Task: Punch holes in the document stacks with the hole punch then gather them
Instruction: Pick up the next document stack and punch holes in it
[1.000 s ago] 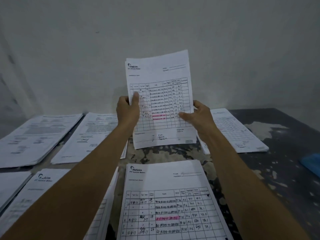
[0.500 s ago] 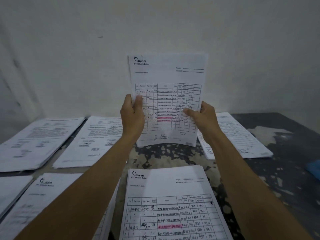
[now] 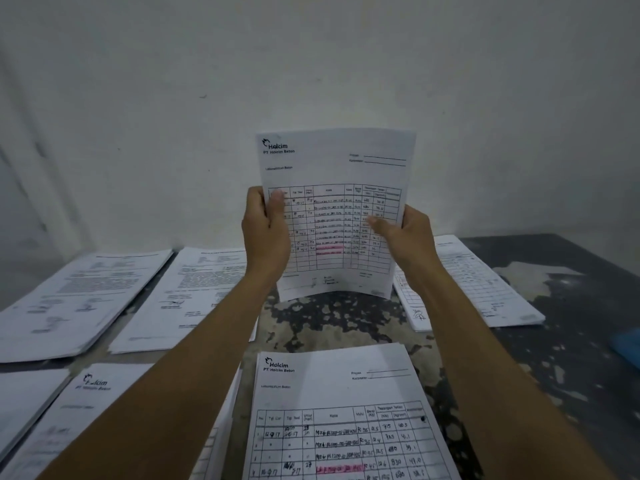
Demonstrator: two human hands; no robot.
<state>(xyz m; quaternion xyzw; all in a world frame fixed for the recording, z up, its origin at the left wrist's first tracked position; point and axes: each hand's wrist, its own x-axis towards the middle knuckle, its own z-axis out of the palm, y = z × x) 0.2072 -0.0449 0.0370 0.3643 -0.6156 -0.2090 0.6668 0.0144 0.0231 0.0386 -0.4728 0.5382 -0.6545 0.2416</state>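
I hold a thin stack of printed forms [image 3: 337,168] upright above the table, its lower edge just over the surface. My left hand [image 3: 265,233] grips its left edge, thumb on the front. My right hand [image 3: 407,240] grips its right edge. The top sheet shows a table with handwritten rows and one pink highlighted line. A similar document stack [image 3: 343,410] lies flat right in front of me. No hole punch is in view.
More paper stacks lie on the worn dark table [image 3: 571,306]: two at the back left [image 3: 79,299] [image 3: 194,292], one at the back right [image 3: 485,285], two at the near left [image 3: 86,410] [image 3: 24,400]. A blue object [image 3: 632,344] peeks in at the right edge. A white wall stands behind.
The held stack has turned from tilted to squarely upright and shifted slightly right. Both hands keep their grip on its edges.
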